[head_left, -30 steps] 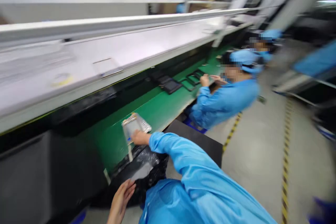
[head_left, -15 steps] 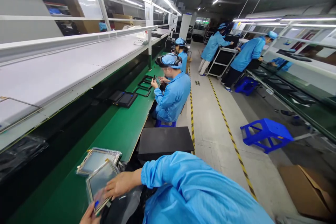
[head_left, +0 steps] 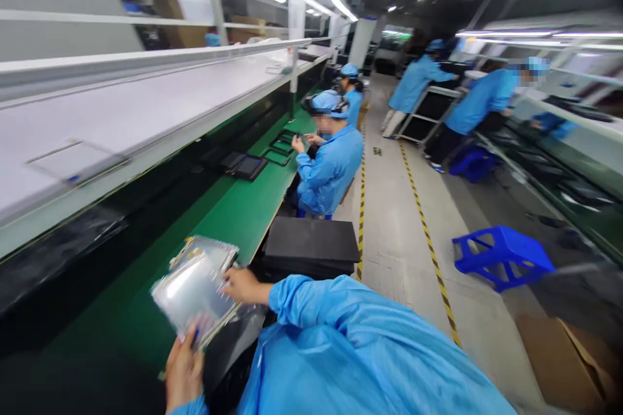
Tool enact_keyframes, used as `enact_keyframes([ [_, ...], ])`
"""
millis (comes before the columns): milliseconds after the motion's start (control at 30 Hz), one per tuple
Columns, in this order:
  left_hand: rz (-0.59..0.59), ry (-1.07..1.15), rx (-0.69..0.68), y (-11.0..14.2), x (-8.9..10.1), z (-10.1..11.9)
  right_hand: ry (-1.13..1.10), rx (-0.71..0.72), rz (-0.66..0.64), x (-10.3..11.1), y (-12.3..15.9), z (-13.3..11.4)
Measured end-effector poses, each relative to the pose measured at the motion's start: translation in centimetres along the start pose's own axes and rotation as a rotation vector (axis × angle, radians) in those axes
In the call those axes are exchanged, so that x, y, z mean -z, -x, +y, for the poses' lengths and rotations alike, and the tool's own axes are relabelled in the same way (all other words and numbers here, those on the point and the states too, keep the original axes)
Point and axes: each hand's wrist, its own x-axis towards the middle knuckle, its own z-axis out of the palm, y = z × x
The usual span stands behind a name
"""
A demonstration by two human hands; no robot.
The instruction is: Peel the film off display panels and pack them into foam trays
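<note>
Clamp of left grip (head_left: 183, 373) and right grip (head_left: 243, 286) on edges of film-wrapped display panel (head_left: 195, 288), just over green bench (head_left: 233, 227) (film glossy, slick). Risk: fingers slipping on wrap, drop of panel onto black plastic bag (head_left: 233, 350) or bench edge.

The right hand (head_left: 242, 286) reaches out from a blue sleeve (head_left: 292, 295), its fingers (head_left: 230, 279) extended and pointing left, while the left hand (head_left: 183, 371) sits lower and nearer the body, bent upward, thumb raised.
</note>
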Motion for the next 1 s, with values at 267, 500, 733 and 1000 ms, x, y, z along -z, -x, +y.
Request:
enact_keyframes([
  [267,0.062,0.633,0.066,-1.3,-1.7,-0.5,-0.17,0.129,0.129,3.4,2.1,-0.4],
  [500,-0.063,0.756,-0.006,0.5,-1.7,-1.7,0.104,0.346,0.279,3.9,5.0,-1.5],
  [733,0.003,0.792,-0.007,1.1,-0.8,-2.3,0.055,0.386,0.365,3.5,6.3,-3.5],
  [1000,0.062,0.901,0.062,0.2,0.0,-4.2,-0.119,0.298,0.439,5.1,7.5,-5.1],
])
